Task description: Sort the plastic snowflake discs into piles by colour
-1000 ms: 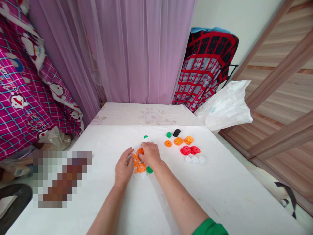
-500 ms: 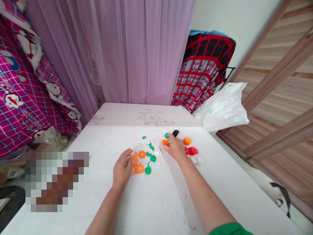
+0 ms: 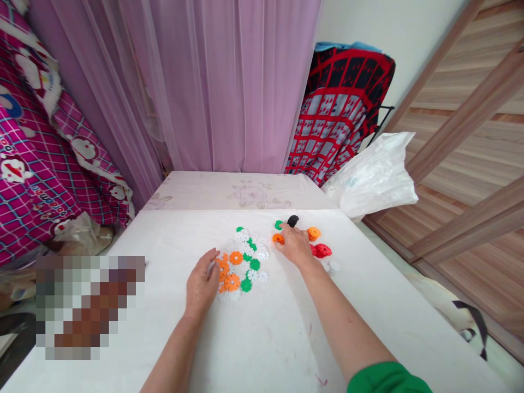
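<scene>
Right hand (image 3: 295,248) hopped from mixed disc pile (image 3: 243,262) to sorted stacks (image 3: 322,250) near tabletop (image 3: 245,338) far edge | fingers (image 3: 287,240) curled on orange disc (image 3: 278,238), grip unclear | left hand (image 3: 201,284) loosely curled at pile's edge, can't tell if holding | step, I'd say: parking orange with the oranges; letting go calls for lifting clear without nudging neighbours

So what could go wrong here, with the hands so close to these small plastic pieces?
The right hand lies among the colour stacks; its wrist may knock over the red stack or the orange stack.
The white pieces hardly show against the white table, so some may be missed.
The left hand lies at the mixed pile's edge and could scatter it.
</scene>
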Demonstrator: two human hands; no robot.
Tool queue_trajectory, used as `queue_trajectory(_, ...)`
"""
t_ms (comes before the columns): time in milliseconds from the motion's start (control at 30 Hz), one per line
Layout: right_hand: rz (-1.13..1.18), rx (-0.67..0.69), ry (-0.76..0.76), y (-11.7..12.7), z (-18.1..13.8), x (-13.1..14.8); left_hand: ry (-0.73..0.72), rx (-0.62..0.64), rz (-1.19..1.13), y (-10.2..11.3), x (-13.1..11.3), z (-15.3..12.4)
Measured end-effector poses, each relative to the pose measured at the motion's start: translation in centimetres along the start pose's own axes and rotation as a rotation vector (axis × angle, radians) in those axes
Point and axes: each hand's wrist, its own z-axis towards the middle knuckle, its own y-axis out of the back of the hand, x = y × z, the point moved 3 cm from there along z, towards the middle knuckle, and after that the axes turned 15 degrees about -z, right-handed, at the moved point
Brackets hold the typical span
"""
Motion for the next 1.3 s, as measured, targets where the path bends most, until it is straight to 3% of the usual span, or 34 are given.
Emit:
queue_trajectory(267,0.014,-0.076,0.06,1.2,-1.2,0.8,0.014,-0.017,-0.036,-0.1,0.5,0.0)
queue_trajectory(533,0.249,-0.104,0.406,1.9,-3.3,8.5,0.012,-0.048,-0.156,-0.1,1.4,0.1)
queue_trajectory(700,0.166,-0.034,0.427,1.9,-3.8,11.1,0.031,-0.083,-0.232,0.0,1.5,0.2)
queue_trajectory(967,0.036,0.043,0.45,2.8,-3.1,12.3,0.066,-0.091,-0.251,-0.1,1.1,0.2)
queue_trajectory(1100,0.066,0.021,0.414,3.0,-3.2,12.2,0.06,-0.095,-0.239,0.0,1.0,0.2)
queue_trajectory(1200,0.145,-0.012,0.341,3.0,-3.2,10.7,0.063,-0.096,-0.228,0.0,0.9,0.2)
queue_trajectory(1300,0.167,-0.019,0.229,2.9,-2.4,7.5,0.061,-0.096,-0.218,0.0,0.8,0.1)
